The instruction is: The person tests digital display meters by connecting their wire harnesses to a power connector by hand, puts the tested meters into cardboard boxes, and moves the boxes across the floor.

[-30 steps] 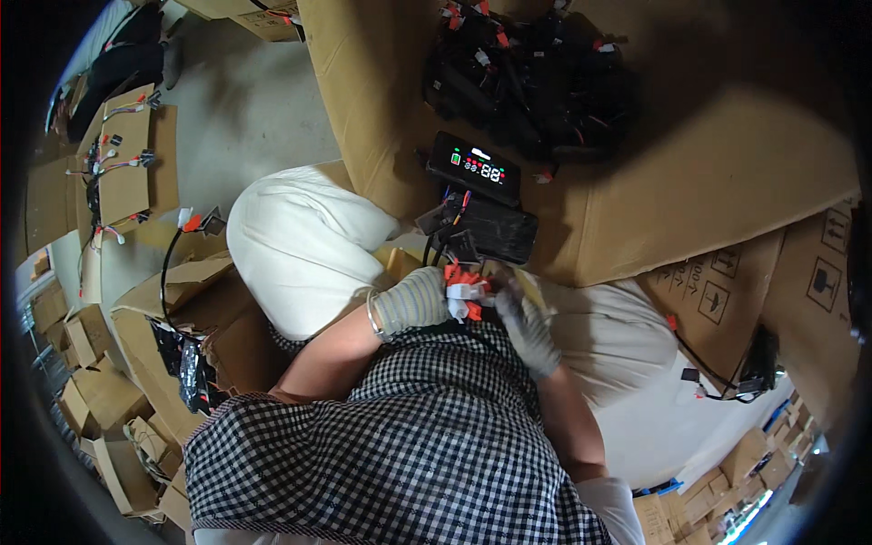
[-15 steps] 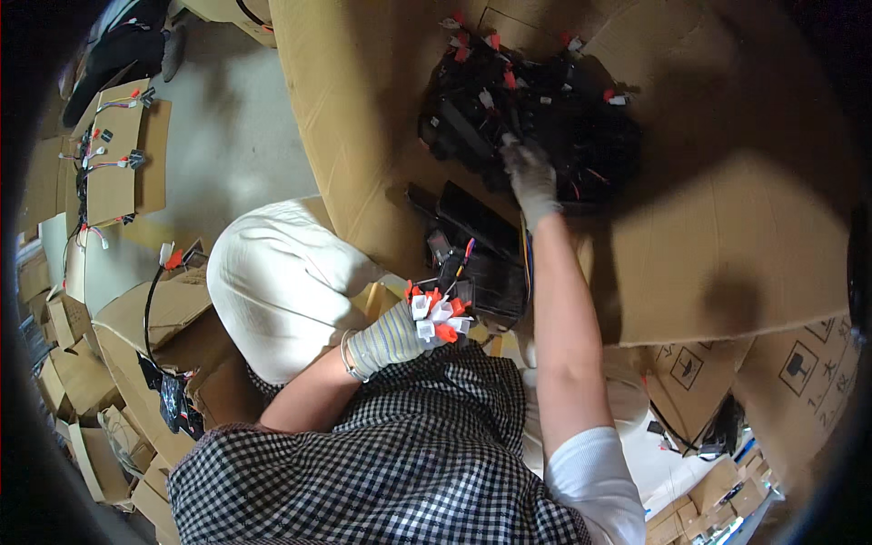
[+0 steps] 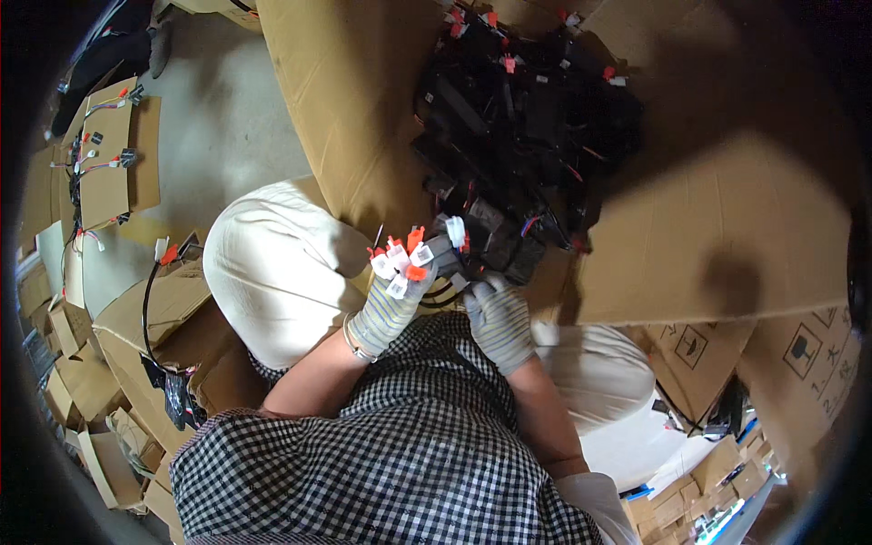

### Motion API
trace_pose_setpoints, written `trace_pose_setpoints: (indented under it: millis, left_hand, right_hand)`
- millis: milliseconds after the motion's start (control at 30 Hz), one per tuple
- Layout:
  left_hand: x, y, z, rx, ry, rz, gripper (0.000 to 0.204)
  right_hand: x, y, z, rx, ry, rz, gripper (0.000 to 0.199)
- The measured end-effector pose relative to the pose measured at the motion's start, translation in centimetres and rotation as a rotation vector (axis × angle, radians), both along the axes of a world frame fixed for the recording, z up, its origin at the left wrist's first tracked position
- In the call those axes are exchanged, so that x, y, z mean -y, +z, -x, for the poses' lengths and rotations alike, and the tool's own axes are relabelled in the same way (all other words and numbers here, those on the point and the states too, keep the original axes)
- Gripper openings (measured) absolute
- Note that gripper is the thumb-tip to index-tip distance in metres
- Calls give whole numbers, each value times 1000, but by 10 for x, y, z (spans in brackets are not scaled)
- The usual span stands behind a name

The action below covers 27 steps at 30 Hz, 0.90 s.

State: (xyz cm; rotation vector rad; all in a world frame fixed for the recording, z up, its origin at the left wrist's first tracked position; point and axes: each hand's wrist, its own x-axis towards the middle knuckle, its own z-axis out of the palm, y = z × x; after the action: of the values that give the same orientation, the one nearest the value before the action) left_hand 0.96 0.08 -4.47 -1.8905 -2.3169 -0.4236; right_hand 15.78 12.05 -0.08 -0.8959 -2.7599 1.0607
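Large brown corrugated-cardboard surface (image 3: 708, 245), its near edge bowed by the lens and facing the seated person. Black-and-white checked fabric garment (image 3: 381, 463), worn by the person, below that edge. White cloth trousers (image 3: 272, 263), with one knee beside the surface's left edge. Heap of black plastic devices with cables (image 3: 536, 109), on the left half of the surface, spreading from near its far edge toward its near edge. Right hand (image 3: 498, 325), in a pale striped knit glove, fingers bent, just beyond the near-left part of the surface; whether they pinch anything cannot be told. Left hand (image 3: 386, 313), similarly gloved, fingers closed around a cluster of red and white plastic connectors (image 3: 397, 259), held upward near the surface's near-left corner. Thin black curved cables (image 3: 439, 298), between the two hands.
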Motion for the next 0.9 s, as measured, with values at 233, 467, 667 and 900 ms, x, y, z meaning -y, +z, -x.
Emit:
trace_pose_setpoints:
  millis: [233,467,667,900]
  left_hand:
    - [-2,0,-6,-171,-120,-176,47]
    - [1,-44,1,-574,-75,-184,43]
    - [1,-47,10,-1018,-168,-264,37]
    - [7,10,13,1144,-276,485,24]
  right_hand:
    - [28,-14,-20,-75,9,145,17]
    - [6,33,-35,-298,-541,937,31]
    - [-14,28,-20,65,-84,46,28]
    - [-26,-17,-30,409,456,497,39]
